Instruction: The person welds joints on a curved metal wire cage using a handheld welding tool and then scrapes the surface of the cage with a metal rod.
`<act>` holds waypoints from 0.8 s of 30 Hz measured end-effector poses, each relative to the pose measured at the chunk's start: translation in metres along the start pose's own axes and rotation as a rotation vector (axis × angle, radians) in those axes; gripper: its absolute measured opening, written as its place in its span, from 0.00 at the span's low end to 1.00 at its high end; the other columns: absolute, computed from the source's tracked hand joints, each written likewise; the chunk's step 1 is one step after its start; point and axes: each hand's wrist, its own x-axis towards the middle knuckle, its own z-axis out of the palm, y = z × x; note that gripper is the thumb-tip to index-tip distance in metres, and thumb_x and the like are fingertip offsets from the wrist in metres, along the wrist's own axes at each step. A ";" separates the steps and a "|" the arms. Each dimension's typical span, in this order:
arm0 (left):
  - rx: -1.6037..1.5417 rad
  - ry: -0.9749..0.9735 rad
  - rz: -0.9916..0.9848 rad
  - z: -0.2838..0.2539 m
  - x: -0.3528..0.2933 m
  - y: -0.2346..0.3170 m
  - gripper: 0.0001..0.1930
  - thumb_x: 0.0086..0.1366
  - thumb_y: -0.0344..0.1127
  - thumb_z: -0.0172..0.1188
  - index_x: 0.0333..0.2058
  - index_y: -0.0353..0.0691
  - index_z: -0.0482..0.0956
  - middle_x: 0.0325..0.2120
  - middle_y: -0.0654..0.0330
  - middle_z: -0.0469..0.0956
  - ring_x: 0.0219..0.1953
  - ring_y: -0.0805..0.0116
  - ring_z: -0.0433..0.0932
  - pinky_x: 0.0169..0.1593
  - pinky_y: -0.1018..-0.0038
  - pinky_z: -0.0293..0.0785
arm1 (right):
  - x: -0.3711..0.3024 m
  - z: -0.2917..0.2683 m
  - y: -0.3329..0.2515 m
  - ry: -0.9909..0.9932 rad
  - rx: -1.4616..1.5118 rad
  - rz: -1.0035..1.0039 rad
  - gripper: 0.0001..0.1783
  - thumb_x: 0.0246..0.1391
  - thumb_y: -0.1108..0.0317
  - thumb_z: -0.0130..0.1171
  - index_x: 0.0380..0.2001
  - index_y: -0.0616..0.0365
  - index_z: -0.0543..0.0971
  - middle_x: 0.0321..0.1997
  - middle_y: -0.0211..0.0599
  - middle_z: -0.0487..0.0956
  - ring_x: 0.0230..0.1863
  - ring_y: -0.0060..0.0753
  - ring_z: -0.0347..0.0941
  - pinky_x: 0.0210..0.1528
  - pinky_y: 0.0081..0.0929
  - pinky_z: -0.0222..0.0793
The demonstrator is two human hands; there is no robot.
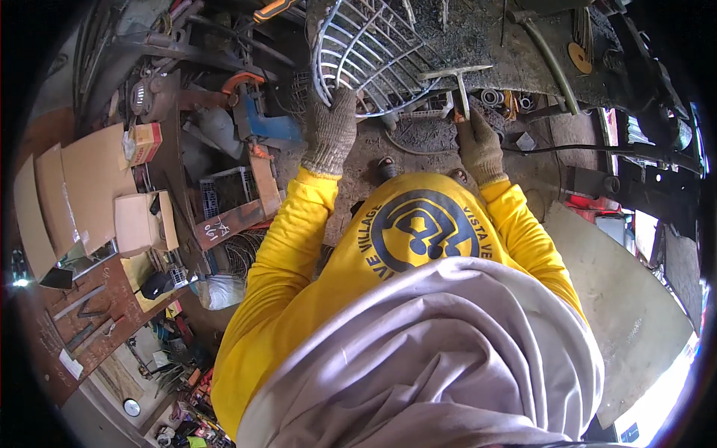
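My left hand (331, 134), in a grey-brown knit glove, is closed on the near left part of a curved basket-like rack (318, 63) of silvery metal bars. The rack stands tilted at the near edge of a dark, dirty workbench (489, 45). My right hand (480, 149), gloved alike, grips a chipping hammer (462, 88) by its handle. The hammer's long, pointed head lies crosswise by the rack's right end; whether they touch I cannot tell.
A long metal bar (551, 63) and an orange-tan disc (579, 57) lie on the bench at right. A blue machine (265, 118) stands left of my left hand, near cardboard boxes (97, 179). A black cable (556, 149) runs to the right above a large metal sheet (620, 299).
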 end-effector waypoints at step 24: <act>0.603 0.128 0.750 0.004 -0.017 -0.003 0.27 0.69 0.29 0.54 0.64 0.29 0.61 0.62 0.43 0.65 0.61 0.49 0.71 0.66 0.60 0.66 | -0.031 -0.033 -0.059 0.140 0.007 -0.280 0.24 0.64 0.66 0.56 0.61 0.64 0.72 0.49 0.59 0.81 0.52 0.49 0.81 0.52 0.35 0.75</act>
